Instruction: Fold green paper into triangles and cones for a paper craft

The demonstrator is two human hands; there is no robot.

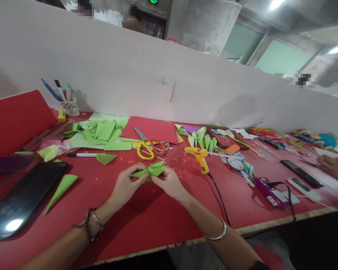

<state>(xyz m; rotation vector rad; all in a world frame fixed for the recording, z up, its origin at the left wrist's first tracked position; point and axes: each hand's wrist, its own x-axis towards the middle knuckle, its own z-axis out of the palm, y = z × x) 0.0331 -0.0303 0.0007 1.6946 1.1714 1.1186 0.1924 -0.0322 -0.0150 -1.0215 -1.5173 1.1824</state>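
Note:
Between my two hands is a green folded paper piece (pixel 150 171) with several pointed petals, held above the red tabletop. My left hand (pixel 126 185) pinches its left side with thumb and fingers. On the other side, my right hand (pixel 170 183) grips the right petals, thumb near the middle. Just beyond lie scissors (pixel 144 150) with yellow and orange handles. A yellow glue gun (pixel 199 157) rests to the right, its black cord running toward the table's front edge. Left of my hands are a green paper cone (pixel 61 191) and a smaller folded green piece (pixel 106 159).
Green paper pieces (pixel 103 131) pile up at the back left, beside red sheets (pixel 152 129). Finished-looking green cones (pixel 204 138) cluster behind the glue gun. A black tablet-like device (pixel 28 198) lies at left, a purple power strip (pixel 270 193) at right. Another person's hand (pixel 332 165) is far right.

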